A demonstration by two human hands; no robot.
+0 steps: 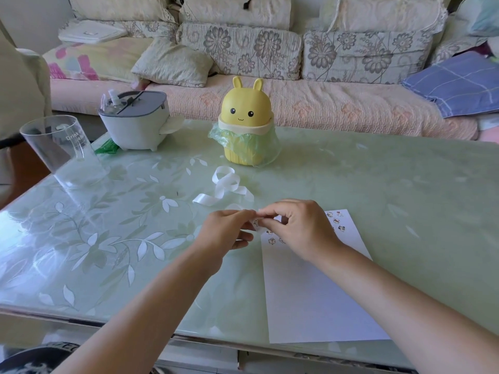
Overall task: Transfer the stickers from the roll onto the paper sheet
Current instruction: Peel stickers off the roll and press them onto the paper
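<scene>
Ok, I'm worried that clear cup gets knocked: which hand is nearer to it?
Left. The left hand sits well right of the clear cup; the right hand is farther right, over the paper sheet. Both pinch the sticker strip.

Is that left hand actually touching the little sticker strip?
Touching. The head view shows the left hand pinching the sticker strip between its fingertips, with no gap visible.

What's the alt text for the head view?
Left hand and right hand pinch a sticker strip at a paper sheet's far end, where several stickers sit. Curled white backing lies on the table near a yellow bunny bin.
</scene>
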